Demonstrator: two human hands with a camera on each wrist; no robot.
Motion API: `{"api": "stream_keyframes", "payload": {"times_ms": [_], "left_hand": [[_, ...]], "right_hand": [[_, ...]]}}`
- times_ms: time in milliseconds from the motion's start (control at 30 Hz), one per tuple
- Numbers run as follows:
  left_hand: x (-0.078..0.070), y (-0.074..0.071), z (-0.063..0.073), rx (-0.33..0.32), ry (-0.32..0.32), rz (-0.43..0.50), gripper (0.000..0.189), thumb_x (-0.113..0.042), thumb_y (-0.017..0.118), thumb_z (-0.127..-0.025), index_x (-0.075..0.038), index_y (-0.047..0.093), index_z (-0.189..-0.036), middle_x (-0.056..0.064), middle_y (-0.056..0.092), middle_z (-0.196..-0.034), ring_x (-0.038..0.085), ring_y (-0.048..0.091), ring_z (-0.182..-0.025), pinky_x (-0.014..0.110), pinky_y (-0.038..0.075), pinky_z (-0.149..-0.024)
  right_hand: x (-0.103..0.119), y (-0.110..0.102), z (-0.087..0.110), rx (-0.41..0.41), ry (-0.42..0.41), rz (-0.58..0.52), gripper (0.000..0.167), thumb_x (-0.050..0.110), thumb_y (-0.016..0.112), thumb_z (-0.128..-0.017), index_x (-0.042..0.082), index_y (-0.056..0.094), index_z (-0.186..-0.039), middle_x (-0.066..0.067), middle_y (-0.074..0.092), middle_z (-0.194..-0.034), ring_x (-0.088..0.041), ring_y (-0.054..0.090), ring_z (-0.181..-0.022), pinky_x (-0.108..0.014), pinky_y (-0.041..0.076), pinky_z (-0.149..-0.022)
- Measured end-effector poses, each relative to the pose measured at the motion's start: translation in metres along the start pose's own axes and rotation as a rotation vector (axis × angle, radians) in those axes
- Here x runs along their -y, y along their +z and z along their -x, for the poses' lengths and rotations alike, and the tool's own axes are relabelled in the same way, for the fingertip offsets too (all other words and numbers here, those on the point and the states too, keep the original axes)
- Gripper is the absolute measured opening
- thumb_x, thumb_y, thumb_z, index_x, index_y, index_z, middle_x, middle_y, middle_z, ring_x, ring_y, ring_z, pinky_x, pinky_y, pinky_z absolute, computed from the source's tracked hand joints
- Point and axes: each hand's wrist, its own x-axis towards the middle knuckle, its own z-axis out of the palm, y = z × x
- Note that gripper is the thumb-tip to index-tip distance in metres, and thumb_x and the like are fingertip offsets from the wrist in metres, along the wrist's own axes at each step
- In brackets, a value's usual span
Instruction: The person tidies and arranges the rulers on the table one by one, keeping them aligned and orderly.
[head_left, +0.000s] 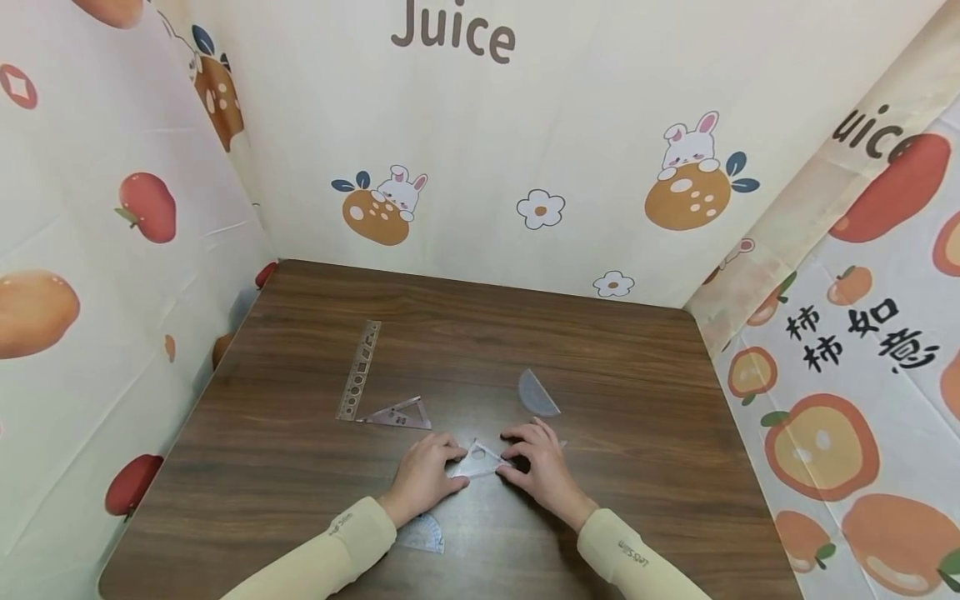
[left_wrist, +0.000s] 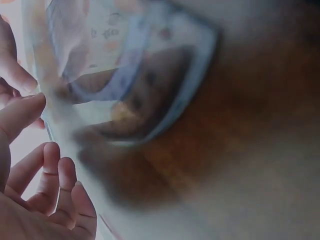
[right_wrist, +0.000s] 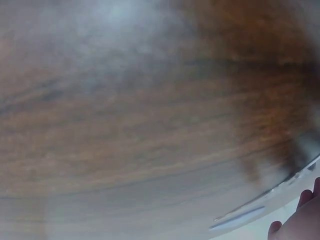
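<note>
A clear triangular set square [head_left: 480, 463] with a round hole lies on the wooden table in the head view, between my two hands. My left hand [head_left: 426, 473] pinches its left corner between thumb and fingers. My right hand [head_left: 542, 463] holds the right corner the same way. A clear protractor [head_left: 424, 533] lies beside my left wrist, partly hidden by the sleeve. In the left wrist view this protractor [left_wrist: 202, 65] looms large and blurred, with my left hand's fingers [left_wrist: 65, 195] at the left edge. The right wrist view catches only some fingers [right_wrist: 302, 220] in the lower right corner.
Another clear protractor [head_left: 537, 395] lies just beyond my right hand. To the left are a ruler [head_left: 358, 371] with cut-out shapes and a slim, pinkish set square [head_left: 401, 415], near each other. A small clear tip [head_left: 563, 444] shows beside my right hand. Printed cloth [head_left: 465, 167] surrounds the table.
</note>
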Motion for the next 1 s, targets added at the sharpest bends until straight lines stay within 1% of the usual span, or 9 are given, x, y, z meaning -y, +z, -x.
{"api": "stream_keyframes", "payload": {"times_ms": [133, 233, 433, 600, 800, 900, 1000], "left_hand": [[-0.001, -0.004, -0.005, -0.047, 0.008, 0.000, 0.039, -0.025, 0.094, -0.071, -0.011, 0.082, -0.105, -0.003, 0.072, -0.095, 0.016, 0.064, -0.089, 0.037, 0.051, -0.081], [-0.001, -0.009, -0.011, -0.074, 0.013, 0.002, 0.040, -0.024, 0.094, -0.071, -0.012, 0.082, -0.107, -0.004, 0.071, -0.094, 0.015, 0.062, -0.086, 0.036, 0.050, -0.080], [-0.003, -0.021, -0.023, -0.100, 0.015, 0.024, 0.042, -0.023, 0.094, -0.071, -0.012, 0.082, -0.109, -0.004, 0.070, -0.092, 0.010, 0.055, -0.079, 0.031, 0.044, -0.073], [-0.005, -0.031, -0.034, -0.121, 0.021, 0.033, 0.041, -0.023, 0.094, -0.071, -0.013, 0.082, -0.108, -0.003, 0.070, -0.094, 0.012, 0.057, -0.081, 0.032, 0.045, -0.075], [-0.005, -0.042, -0.046, -0.123, 0.034, 0.058, 0.041, -0.021, 0.093, -0.072, -0.011, 0.081, -0.111, -0.001, 0.071, -0.097, 0.015, 0.058, -0.084, 0.037, 0.047, -0.076], [-0.004, -0.045, -0.051, -0.100, 0.025, 0.081, 0.042, -0.019, 0.092, -0.074, -0.009, 0.080, -0.112, 0.000, 0.071, -0.098, 0.017, 0.060, -0.088, 0.038, 0.048, -0.077], [-0.003, -0.048, -0.058, -0.072, 0.019, 0.117, 0.041, -0.017, 0.091, -0.076, -0.007, 0.079, -0.114, 0.004, 0.071, -0.100, 0.020, 0.063, -0.090, 0.037, 0.050, -0.079]], "right_hand": [[0.000, -0.002, -0.006, -0.047, 0.004, -0.032, 0.020, 0.021, 0.092, -0.076, 0.014, 0.077, -0.088, -0.006, 0.073, -0.115, -0.024, 0.066, -0.112, -0.063, 0.035, -0.112], [-0.001, -0.004, -0.011, -0.092, -0.012, -0.035, 0.022, 0.018, 0.093, -0.074, 0.012, 0.077, -0.087, -0.004, 0.074, -0.109, -0.023, 0.067, -0.107, -0.062, 0.037, -0.109], [-0.003, -0.008, -0.024, -0.194, -0.049, -0.005, 0.024, 0.013, 0.093, -0.069, 0.009, 0.076, -0.087, -0.003, 0.075, -0.095, -0.022, 0.069, -0.097, -0.061, 0.043, -0.102], [-0.002, -0.015, -0.035, -0.235, -0.046, -0.014, 0.023, 0.011, 0.092, -0.070, 0.009, 0.075, -0.086, -0.003, 0.075, -0.088, -0.023, 0.069, -0.091, -0.064, 0.044, -0.100], [0.000, -0.025, -0.047, -0.239, -0.020, 0.000, 0.023, 0.013, 0.092, -0.072, 0.008, 0.076, -0.088, -0.003, 0.075, -0.087, -0.024, 0.067, -0.091, -0.061, 0.045, -0.101], [0.001, -0.028, -0.052, -0.241, -0.009, 0.012, 0.023, 0.013, 0.092, -0.072, 0.008, 0.076, -0.088, -0.002, 0.075, -0.085, -0.022, 0.066, -0.090, -0.056, 0.047, -0.099], [0.001, -0.029, -0.056, -0.247, 0.005, 0.016, 0.023, 0.013, 0.092, -0.073, 0.008, 0.077, -0.089, -0.003, 0.075, -0.084, -0.021, 0.065, -0.088, -0.050, 0.049, -0.094]]}}
